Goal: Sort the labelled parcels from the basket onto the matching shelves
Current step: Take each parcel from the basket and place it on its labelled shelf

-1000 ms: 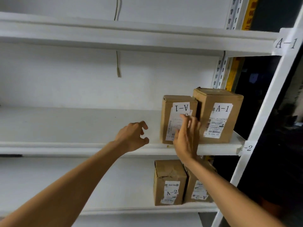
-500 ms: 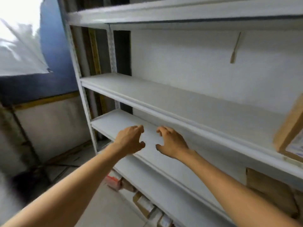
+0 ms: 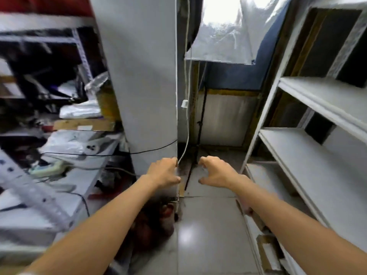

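Both of my hands hang in mid-air in front of me with nothing in them. My left hand [image 3: 163,172] has its fingers loosely curled, and my right hand [image 3: 215,172] is half open with the fingers bent. The white shelving unit [image 3: 309,147] runs along the right side, its visible boards bare. A brown cardboard parcel [image 3: 267,253] with a white label lies low on the bottom right, under the shelves. No basket is in view.
A grey pillar [image 3: 143,76] stands straight ahead with a white cable [image 3: 186,120] hanging beside it. A cluttered white table [image 3: 65,187] with bags, wires and a power strip fills the left. Grey tiled floor [image 3: 206,225] lies between them.
My view has swung left, away from the A-1 parcels on the shelf, to the aisle and pillar. My right hand has left the parcel; both hands are now empty in front of me.
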`<action>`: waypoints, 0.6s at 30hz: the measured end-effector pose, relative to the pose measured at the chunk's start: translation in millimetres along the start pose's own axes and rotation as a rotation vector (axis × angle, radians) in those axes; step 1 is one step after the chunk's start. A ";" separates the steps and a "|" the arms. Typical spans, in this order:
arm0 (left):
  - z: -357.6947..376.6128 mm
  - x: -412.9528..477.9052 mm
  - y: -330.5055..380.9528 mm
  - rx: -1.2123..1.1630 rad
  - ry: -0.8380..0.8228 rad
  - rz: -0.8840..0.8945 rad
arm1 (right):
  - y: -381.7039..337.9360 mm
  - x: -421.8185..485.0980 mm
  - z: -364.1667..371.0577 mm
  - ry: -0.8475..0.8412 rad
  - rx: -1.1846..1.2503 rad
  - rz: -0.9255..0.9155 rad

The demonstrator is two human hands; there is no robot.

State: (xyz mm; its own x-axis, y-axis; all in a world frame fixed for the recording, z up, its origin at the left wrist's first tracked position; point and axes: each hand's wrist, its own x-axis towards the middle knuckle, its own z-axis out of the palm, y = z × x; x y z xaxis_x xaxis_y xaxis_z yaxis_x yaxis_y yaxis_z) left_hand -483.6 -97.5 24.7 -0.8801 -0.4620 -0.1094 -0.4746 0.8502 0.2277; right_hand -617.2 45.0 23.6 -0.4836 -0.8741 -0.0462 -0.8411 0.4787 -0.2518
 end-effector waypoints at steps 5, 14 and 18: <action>-3.3 -69.5 -90.5 -0.034 -0.016 -0.261 | -92.3 47.5 35.4 -0.152 0.009 -0.276; 27.8 -226.8 -161.8 -0.171 0.014 -0.761 | -243.6 60.2 111.0 -0.442 -0.012 -0.769; 51.0 -298.2 -167.1 -0.213 0.044 -0.958 | -305.9 39.1 147.7 -0.553 -0.070 -0.970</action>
State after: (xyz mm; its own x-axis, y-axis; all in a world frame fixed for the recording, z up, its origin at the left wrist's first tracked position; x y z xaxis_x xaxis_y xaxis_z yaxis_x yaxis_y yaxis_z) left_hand -142.5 -88.9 -30.0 -0.1206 -0.9451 -0.3038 -0.9715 0.0496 0.2317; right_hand -343.1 -147.9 -44.0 0.5443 -0.7882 -0.2872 -0.8238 -0.4376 -0.3604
